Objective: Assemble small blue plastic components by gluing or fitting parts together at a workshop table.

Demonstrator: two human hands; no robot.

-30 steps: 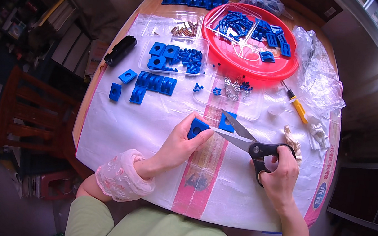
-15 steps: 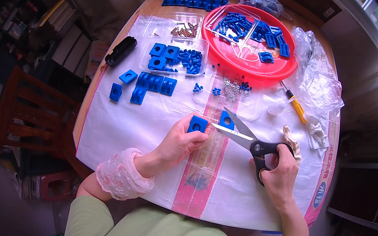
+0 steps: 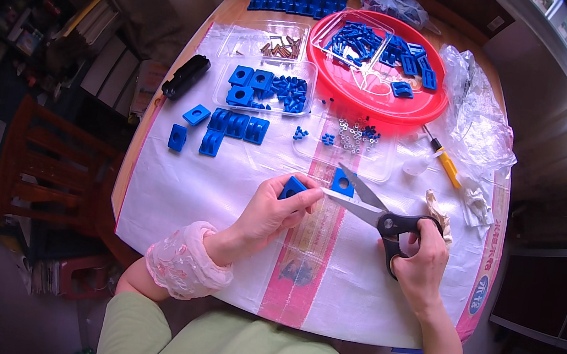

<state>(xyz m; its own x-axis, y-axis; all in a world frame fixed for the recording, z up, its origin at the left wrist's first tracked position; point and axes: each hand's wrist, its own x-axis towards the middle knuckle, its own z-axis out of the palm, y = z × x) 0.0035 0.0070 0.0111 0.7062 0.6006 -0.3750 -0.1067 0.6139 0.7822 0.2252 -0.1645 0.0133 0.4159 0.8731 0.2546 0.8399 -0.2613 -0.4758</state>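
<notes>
Between the thumb and fingers of my left hand (image 3: 274, 208) is a blue plastic block (image 3: 292, 189), tilted and partly covered by the fingers. My right hand (image 3: 421, 260) grips the black handles of a pair of scissors (image 3: 389, 224), whose blades are spread apart. The lower blade's tip reaches the fingertips of my left hand; whether it touches the block cannot be made out. Behind the blades a second blue block with a round hole (image 3: 344, 181) lies on the table cover. Several more blue blocks (image 3: 236, 125) sit together farther left.
Clear plastic boxes (image 3: 315, 74) hold blue parts and brass-coloured screws. Beyond them stands a red round tray (image 3: 313, 59) with blue pieces. A yellow-handled screwdriver (image 3: 448, 166), crumpled plastic bags (image 3: 475, 105) and a black case (image 3: 185, 77) lie around. Small nuts (image 3: 353, 137) are scattered mid-table.
My left hand has turned the blue block, so its holed face no longer shows, and the thumb now lies across it toward the blade. The scissors have hardly moved.
</notes>
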